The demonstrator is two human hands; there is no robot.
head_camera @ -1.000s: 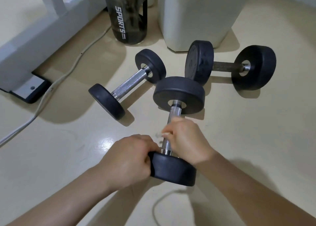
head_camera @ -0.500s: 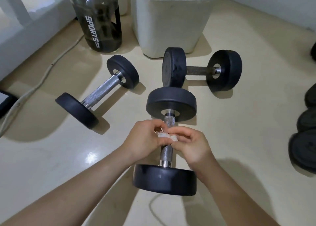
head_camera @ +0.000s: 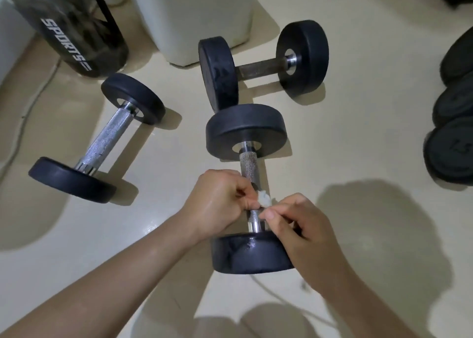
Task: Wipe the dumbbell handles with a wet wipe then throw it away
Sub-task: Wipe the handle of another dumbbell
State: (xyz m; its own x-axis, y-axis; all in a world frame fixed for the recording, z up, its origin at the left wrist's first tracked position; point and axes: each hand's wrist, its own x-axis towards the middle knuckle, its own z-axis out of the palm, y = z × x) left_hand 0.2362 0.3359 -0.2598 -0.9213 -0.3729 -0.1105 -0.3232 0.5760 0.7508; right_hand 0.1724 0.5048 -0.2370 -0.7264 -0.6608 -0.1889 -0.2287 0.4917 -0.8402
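Both my hands pinch the wet wipe (head_camera: 264, 199), a small crumpled white wad. My left hand (head_camera: 217, 204) has it between thumb and curled fingertips. My right hand (head_camera: 307, 235) nips it from the other side with thumb and forefinger, and its other fingers are loosely bent. The wad sits over the near half of the handle (head_camera: 248, 167) of the middle dumbbell (head_camera: 245, 130); whether it presses on the metal or is just above it I cannot tell.

That dumbbell lies on the cream floor (head_camera: 358, 132) with its length running away from me. Its near black head is right under my right wrist, and its far head is beyond my fingers. The knurled handle is bare above the wipe. A thin pale cable (head_camera: 281, 302) curls on the floor just nearer than the near head.

To the left, apart from it, a second dumbbell (head_camera: 107, 138) lies slantwise, its steel handle bright. Towards the floor's right side, dark round weights (head_camera: 453, 153) are packed side by side, partly cut off from view.

Further off, a third dumbbell (head_camera: 261, 67) lies crosswise with a dull, darker handle. Its left head is close to the far head of the middle one; I cannot tell whether they touch. Behind it stands a white container (head_camera: 199, 17). Left of that is a dark see-through bottle (head_camera: 74, 30) marked SPORTS, with another cable (head_camera: 33, 102) trailing along the floor's left side.
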